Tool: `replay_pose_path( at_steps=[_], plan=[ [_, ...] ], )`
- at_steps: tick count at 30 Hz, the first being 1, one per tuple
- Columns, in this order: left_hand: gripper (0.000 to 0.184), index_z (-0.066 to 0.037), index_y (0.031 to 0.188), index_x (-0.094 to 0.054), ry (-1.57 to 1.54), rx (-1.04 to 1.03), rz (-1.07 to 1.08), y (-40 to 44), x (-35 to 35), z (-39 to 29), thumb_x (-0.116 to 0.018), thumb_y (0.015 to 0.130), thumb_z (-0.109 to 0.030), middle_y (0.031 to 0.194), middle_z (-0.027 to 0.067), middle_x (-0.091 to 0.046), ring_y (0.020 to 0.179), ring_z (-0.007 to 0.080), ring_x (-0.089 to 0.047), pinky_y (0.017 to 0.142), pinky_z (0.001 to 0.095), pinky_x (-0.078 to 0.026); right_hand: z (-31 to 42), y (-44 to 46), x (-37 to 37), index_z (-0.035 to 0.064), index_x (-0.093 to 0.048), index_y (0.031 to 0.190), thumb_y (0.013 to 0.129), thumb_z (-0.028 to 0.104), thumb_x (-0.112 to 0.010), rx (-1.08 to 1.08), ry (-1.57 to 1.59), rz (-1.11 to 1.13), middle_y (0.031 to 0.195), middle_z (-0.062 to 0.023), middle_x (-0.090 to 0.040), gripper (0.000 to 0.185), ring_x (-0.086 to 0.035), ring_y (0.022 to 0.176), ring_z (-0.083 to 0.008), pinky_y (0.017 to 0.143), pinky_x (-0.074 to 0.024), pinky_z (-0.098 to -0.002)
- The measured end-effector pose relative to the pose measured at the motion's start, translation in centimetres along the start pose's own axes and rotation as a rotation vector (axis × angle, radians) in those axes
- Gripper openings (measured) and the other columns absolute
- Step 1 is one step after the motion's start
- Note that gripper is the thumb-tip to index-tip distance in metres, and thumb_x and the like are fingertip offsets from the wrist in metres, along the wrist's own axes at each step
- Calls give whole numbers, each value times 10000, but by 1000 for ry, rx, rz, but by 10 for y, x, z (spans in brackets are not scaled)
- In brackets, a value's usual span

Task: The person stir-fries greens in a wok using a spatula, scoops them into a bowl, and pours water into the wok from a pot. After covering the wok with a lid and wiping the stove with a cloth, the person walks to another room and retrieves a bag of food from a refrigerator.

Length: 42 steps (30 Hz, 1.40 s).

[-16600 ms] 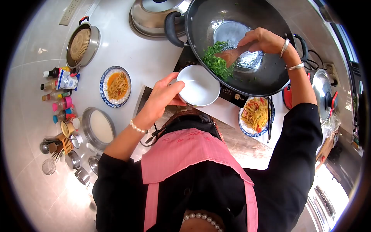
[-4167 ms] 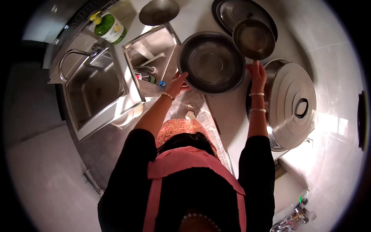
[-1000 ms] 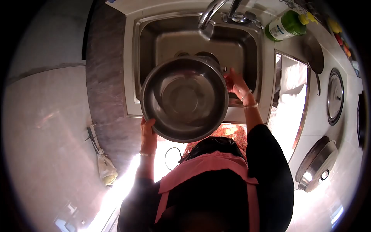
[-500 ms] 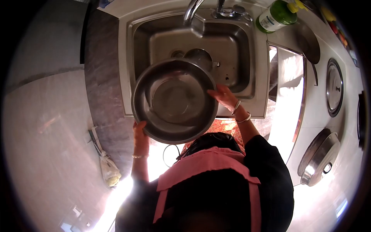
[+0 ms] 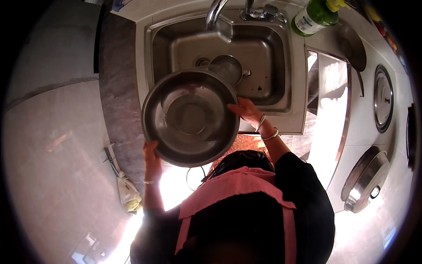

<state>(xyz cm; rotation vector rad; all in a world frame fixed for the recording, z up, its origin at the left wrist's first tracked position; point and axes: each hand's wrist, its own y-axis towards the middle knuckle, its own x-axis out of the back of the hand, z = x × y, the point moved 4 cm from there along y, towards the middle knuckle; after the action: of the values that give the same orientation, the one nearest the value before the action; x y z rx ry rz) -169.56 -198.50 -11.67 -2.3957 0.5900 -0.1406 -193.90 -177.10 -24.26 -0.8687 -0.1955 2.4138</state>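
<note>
A wide round metal basin [image 5: 191, 116] is held between my two hands over the front left edge of the sink [image 5: 263, 61]. My left hand [image 5: 152, 156] grips its lower left rim, with the thumb on the rim and the other fingers hidden beneath. On its right rim, my right hand [image 5: 246, 111] is closed in the same way. Some liquid seems to lie at the bottom, though the shine makes this hard to tell. Partly behind the basin, a metal cup [image 5: 226, 68] with a handle rests in the sink next to the drain [image 5: 202, 62].
Above the sink hangs the faucet [image 5: 215, 15]. A green pump bottle [image 5: 313, 20] stands at the back right. Along the right counter are a wok [image 5: 351, 46], a round lid [image 5: 383, 99] and a lidded metal pan [image 5: 367, 182]. A bag [image 5: 127, 191] hangs at left.
The basin and both hands have moved left and slightly toward my body. More of the metal cup and the drain now shows. The grip stays the same.
</note>
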Motion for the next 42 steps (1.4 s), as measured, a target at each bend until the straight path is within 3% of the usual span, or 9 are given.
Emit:
replay_pose_path(
  at_steps=[12,21,24,28,31,34,37,40,42],
  plan=[
    [459,-26,1156,-468,44,-5,62,-5,-21,-33,-489,713,-146,1081,92,-526,1036,198,-488,908,315,-377,-10,9,-4,0,-506,1137,821,182,-590,-18,-147,-51,989,-68,-609,374,-533,882,-107,788,-436,-258],
    [426,-13,1184,-439,37,-21,129,1,-9,-31,-472,779,-139,1164,107,-487,1097,206,-455,955,330,-347,-9,16,0,10,-582,1020,796,414,-582,-66,-382,-117,899,-93,-634,462,-590,823,-162,716,-452,-262],
    [430,-2,1195,-426,13,-14,119,10,2,-27,-470,786,-127,1178,113,-487,1111,217,-456,964,336,-350,2,15,-2,31,-595,994,819,420,-551,-347,-411,-113,848,-85,-631,429,-597,785,-143,687,-472,-261],
    [442,11,1188,-428,42,-78,119,10,-7,-33,-486,769,-119,1177,113,-490,1110,221,-460,965,338,-355,21,8,9,53,-581,982,856,318,-536,-398,97,-85,847,-43,-608,297,-592,721,-120,660,-508,-299],
    [456,10,1186,-427,16,-58,90,14,-8,-34,-505,756,-119,1181,116,-487,1105,223,-465,963,342,-361,4,25,73,23,-576,944,837,356,-548,-206,-465,-436,866,-86,-618,351,-607,703,-155,617,-501,-308],
    [446,24,1163,-445,37,-106,127,28,7,-23,-513,752,-135,1167,124,-498,1092,228,-476,955,350,-372,15,48,112,-4,-564,938,807,325,-585,293,-909,-727,881,-139,-613,354,-607,744,-227,645,-487,-342],
    [465,-26,1175,-454,-60,-55,93,40,16,-11,-524,729,-137,1115,90,-517,1060,207,-480,924,325,-373,14,84,121,6,-573,924,772,345,-609,446,-1236,-588,894,-165,-604,373,-594,766,-307,677,-467,-369],
    [429,62,1112,-480,-114,-35,10,51,28,-1,-516,749,-165,1132,144,-522,1075,245,-487,945,372,-384,-1,114,133,12,-595,870,767,351,-605,-127,-1269,-272,785,-160,-610,354,-593,714,-292,649,-455,-360],
    [438,58,1118,-477,-151,-22,-15,55,29,2,-516,745,-166,1137,148,-519,1077,257,-484,951,383,-377,-12,130,144,14,-600,843,769,352,-576,-247,-1204,-200,761,-162,-608,347,-587,700,-290,636,-437,-370]
  ],
)
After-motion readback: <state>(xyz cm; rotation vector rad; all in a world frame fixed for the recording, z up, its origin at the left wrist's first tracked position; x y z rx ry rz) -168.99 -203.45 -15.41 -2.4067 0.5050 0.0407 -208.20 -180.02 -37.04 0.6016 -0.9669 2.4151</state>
